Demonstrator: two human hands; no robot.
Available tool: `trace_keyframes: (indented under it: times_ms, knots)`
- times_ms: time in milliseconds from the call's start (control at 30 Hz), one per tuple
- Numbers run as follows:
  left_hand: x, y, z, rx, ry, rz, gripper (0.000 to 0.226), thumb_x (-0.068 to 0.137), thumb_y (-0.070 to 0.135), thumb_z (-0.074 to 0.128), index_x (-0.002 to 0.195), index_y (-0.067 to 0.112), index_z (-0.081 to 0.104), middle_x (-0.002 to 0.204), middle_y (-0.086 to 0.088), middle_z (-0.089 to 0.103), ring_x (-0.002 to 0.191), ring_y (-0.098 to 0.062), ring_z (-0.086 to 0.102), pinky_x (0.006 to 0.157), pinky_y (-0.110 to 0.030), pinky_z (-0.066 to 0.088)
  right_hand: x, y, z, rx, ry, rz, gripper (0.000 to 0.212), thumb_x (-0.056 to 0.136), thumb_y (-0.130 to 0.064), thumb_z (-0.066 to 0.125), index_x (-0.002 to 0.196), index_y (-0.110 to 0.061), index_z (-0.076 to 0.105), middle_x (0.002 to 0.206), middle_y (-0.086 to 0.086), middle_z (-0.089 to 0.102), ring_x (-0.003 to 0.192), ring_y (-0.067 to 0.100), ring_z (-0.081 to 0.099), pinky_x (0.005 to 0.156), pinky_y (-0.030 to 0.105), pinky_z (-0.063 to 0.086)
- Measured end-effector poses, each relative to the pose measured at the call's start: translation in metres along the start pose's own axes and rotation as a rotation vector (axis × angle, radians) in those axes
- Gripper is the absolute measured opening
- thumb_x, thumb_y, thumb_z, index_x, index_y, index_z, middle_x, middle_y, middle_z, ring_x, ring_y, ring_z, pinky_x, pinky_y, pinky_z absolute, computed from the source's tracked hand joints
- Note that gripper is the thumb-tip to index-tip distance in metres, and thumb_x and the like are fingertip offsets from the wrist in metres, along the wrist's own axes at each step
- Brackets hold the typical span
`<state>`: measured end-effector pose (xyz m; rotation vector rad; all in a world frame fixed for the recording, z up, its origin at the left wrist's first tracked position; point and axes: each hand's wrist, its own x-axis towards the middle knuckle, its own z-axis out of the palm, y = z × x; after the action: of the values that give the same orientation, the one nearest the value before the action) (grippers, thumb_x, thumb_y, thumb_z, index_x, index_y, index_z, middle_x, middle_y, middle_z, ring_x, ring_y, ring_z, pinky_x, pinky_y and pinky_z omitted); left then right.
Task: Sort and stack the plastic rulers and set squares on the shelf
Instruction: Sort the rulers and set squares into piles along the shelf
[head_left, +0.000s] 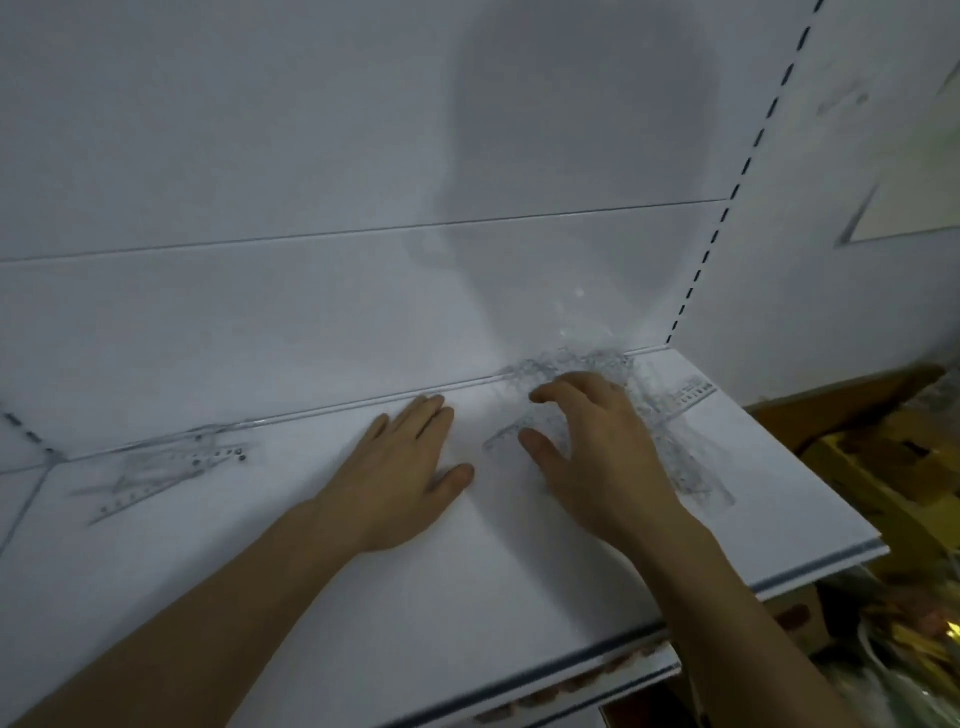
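Note:
A white shelf (363, 613) runs across the view. A loose heap of clear plastic rulers and set squares (670, 415) lies at its back right. My right hand (592, 452) is over that heap with spread, bent fingers, thumb and fingertips touching a clear ruler (511, 436). Flat on the bare shelf just left of the heap rests my left hand (405, 467), fingers straight and holding nothing. A small stack of clear set squares and rulers (166, 473) lies at the back left. The image is blurred.
The white back panel (311, 208) rises behind the shelf, with a slotted upright (727, 208) at the right. Cardboard boxes with yellow packets (883, 493) stand beyond the shelf's right end. More goods show below the front edge (597, 670).

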<state>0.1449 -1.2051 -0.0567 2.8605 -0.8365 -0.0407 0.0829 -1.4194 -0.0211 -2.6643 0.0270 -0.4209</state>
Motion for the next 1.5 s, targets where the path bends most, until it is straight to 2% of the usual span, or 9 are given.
trace_keyframes:
  times_ms: [100, 233, 433, 533, 700, 867, 1067, 1400, 1500]
  knots:
    - [-0.042, -0.023, -0.019, -0.017, 0.065, -0.071, 0.081, 0.095, 0.068, 0.02, 0.158, 0.017, 0.016, 0.166, 0.002, 0.013, 0.153, -0.011, 0.006, 0.123, -0.025, 0.006, -0.002, -0.037, 0.009, -0.114, -0.187, -0.115, 0.053, 0.099, -0.05, 0.05, 0.146, -0.026, 0.042, 0.158, -0.003, 0.034, 0.148, 0.019, 0.024, 0.119, 0.037, 0.022]
    - [-0.129, -0.069, -0.05, -0.071, 0.14, -0.26, 0.076, 0.097, 0.064, 0.031, 0.158, 0.021, 0.018, 0.165, 0.006, 0.014, 0.151, -0.007, 0.012, 0.114, -0.016, 0.004, -0.013, -0.104, 0.031, -0.078, -0.366, -0.22, 0.061, 0.102, -0.049, 0.042, 0.155, -0.023, 0.026, 0.166, -0.005, 0.016, 0.155, 0.015, 0.002, 0.125, 0.041, 0.012]
    - [-0.287, -0.158, -0.086, -0.035, 0.203, -0.542, 0.095, 0.083, 0.075, 0.017, 0.156, 0.015, 0.025, 0.163, -0.001, 0.024, 0.149, -0.013, 0.023, 0.116, -0.022, 0.013, -0.051, -0.244, 0.075, -0.079, -0.447, -0.475, 0.066, 0.104, -0.05, 0.039, 0.158, -0.022, 0.015, 0.168, -0.005, 0.002, 0.154, 0.014, -0.011, 0.126, 0.047, 0.007]
    - [-0.366, -0.202, -0.098, -0.032, 0.241, -0.654, 0.094, 0.084, 0.073, 0.019, 0.157, 0.015, 0.02, 0.164, -0.002, 0.019, 0.151, -0.014, 0.018, 0.118, -0.025, 0.01, -0.078, -0.32, 0.092, -0.073, -0.462, -0.587, 0.067, 0.104, -0.051, 0.037, 0.159, -0.023, 0.012, 0.168, -0.006, -0.004, 0.154, 0.014, -0.014, 0.126, 0.049, 0.007]
    - [-0.501, -0.263, -0.111, -0.024, 0.289, -0.819, 0.089, 0.086, 0.067, 0.02, 0.158, 0.013, 0.017, 0.165, -0.005, 0.016, 0.152, -0.017, 0.013, 0.124, -0.037, 0.014, -0.13, -0.448, 0.131, -0.096, -0.491, -0.783, 0.069, 0.102, -0.055, 0.035, 0.159, -0.024, 0.009, 0.168, -0.006, -0.008, 0.154, 0.015, -0.015, 0.126, 0.048, 0.006]
    - [-0.627, -0.295, -0.127, 0.017, 0.327, -0.987, 0.086, 0.09, 0.066, 0.021, 0.158, 0.013, 0.015, 0.166, -0.006, 0.014, 0.152, -0.018, 0.011, 0.123, -0.035, 0.013, -0.186, -0.578, 0.171, -0.058, -0.58, -0.983, 0.072, 0.102, -0.055, 0.033, 0.16, -0.023, 0.004, 0.168, -0.006, -0.008, 0.154, 0.012, -0.011, 0.126, 0.046, 0.007]
    - [-0.756, -0.333, -0.146, 0.105, 0.302, -1.239, 0.073, 0.1, 0.059, 0.032, 0.158, 0.02, 0.01, 0.167, -0.002, 0.009, 0.153, -0.02, 0.008, 0.122, -0.042, 0.014, -0.249, -0.717, 0.211, -0.074, -0.669, -1.272, 0.074, 0.103, -0.057, 0.032, 0.16, -0.024, -0.003, 0.167, -0.006, -0.008, 0.154, 0.012, -0.005, 0.126, 0.04, 0.01]
    - [-0.879, -0.427, -0.161, 0.117, 0.284, -1.498, 0.067, 0.1, 0.049, 0.042, 0.156, 0.021, 0.019, 0.164, 0.001, 0.018, 0.151, -0.018, 0.016, 0.122, -0.041, 0.016, -0.263, -0.888, 0.291, -0.103, -0.736, -1.482, 0.071, 0.101, -0.058, 0.037, 0.157, -0.02, 0.014, 0.166, -0.004, 0.008, 0.151, 0.015, 0.015, 0.121, 0.037, 0.023]
    - [-0.897, -0.477, -0.166, 0.097, 0.303, -1.49, 0.063, 0.101, 0.046, 0.043, 0.155, 0.024, 0.021, 0.163, 0.003, 0.021, 0.149, -0.016, 0.02, 0.122, -0.038, 0.018, -0.244, -0.932, 0.325, -0.117, -0.74, -1.463, 0.073, 0.102, -0.058, 0.037, 0.158, -0.017, 0.015, 0.168, 0.0, 0.001, 0.153, 0.016, 0.008, 0.123, 0.04, 0.02]
